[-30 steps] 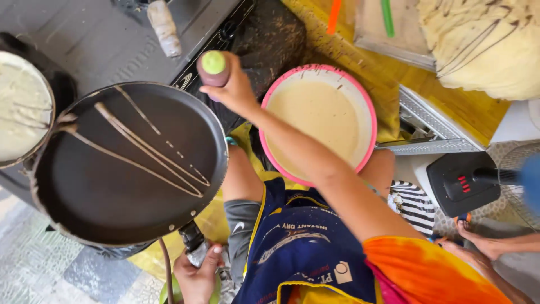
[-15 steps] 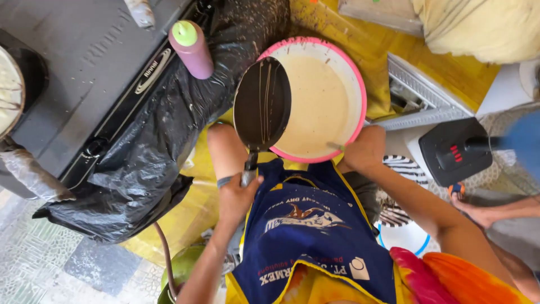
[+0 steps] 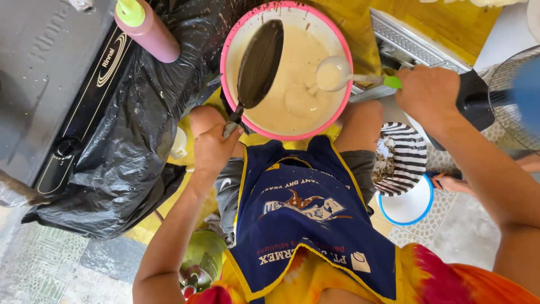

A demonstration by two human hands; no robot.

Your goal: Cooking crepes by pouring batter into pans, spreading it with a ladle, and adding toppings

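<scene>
A single head-worn camera looks steeply down from close above the person's lap, taking in the batter bowl [image 3: 233,42], both arms, and the floor [image 3: 45,264] below

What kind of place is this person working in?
Likely a small home or street-side cooking spot, low to the ground: a pink-rimmed bowl of batter, a dark pan, a gas stove, and a tiled floor.
</scene>
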